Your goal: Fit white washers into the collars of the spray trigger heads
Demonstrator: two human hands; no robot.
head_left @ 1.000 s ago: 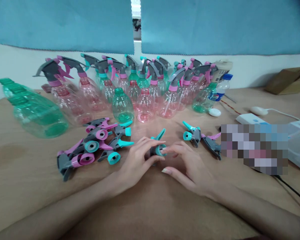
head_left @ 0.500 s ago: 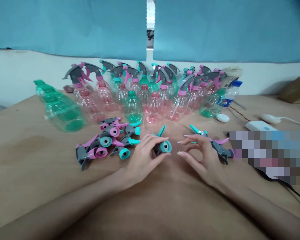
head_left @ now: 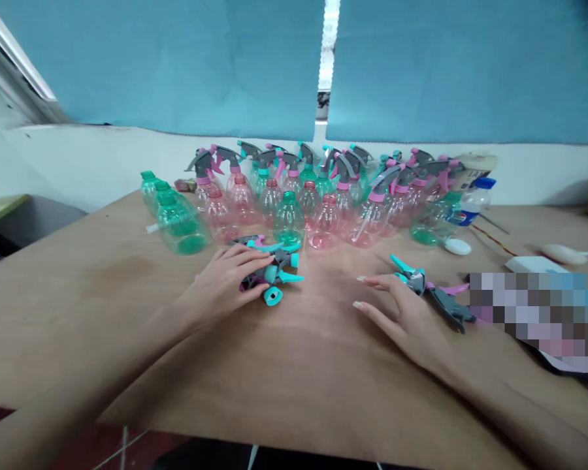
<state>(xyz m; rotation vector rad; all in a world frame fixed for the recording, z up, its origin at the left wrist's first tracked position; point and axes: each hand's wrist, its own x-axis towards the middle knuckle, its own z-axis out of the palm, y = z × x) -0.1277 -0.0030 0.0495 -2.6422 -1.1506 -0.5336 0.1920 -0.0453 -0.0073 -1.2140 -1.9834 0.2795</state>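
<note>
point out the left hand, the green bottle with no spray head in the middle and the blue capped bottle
Left hand [head_left: 228, 279]: head view, on the back of the hand.
Green bottle [head_left: 289, 223]: head view, on its see-through body.
Blue-capped bottle [head_left: 465, 215]: head view, on its label.

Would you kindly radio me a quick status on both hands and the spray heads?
Left hand over the pile of spray heads, grip unclear. Right hand open, holding nothing. Pile partly hidden by left hand.

Beyond the far edge of the wooden table [head_left: 304, 391], a white wall [head_left: 142, 160] runs under blue curtain panels [head_left: 200, 72]; red floor tiles [head_left: 83, 447] show past the near edge.
</note>
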